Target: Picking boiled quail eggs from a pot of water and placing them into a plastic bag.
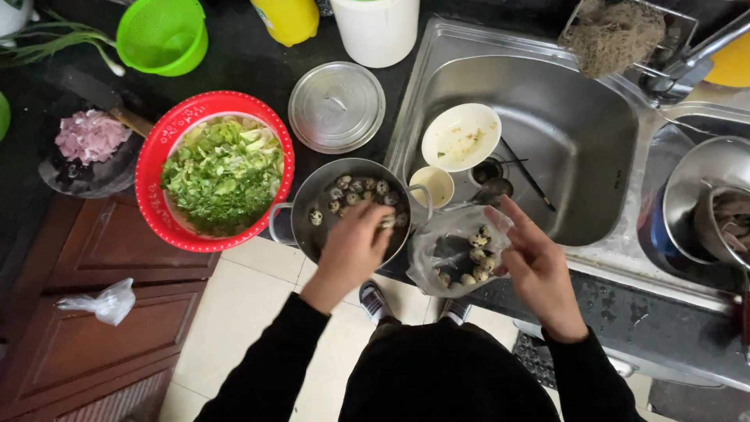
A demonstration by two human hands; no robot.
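Observation:
A steel pot [308, 205] with two handles stands at the counter's edge and holds several speckled quail eggs [356, 189]. My left hand [353, 244] reaches into the pot, its fingers curled around a speckled egg [387, 222]. My right hand [531, 254] is beside a clear plastic bag [437, 254] that holds more speckled eggs [475, 255]; its fingers are spread and touch the bag's right side. The bag rests on the sink's front rim.
A red colander of chopped greens [223, 172] sits left of the pot, a steel lid [336, 105] behind it. The sink [578, 133] holds a white bowl [461, 137], a small cup [432, 186] and utensils. Chopped meat [90, 134] lies on a dark board at left.

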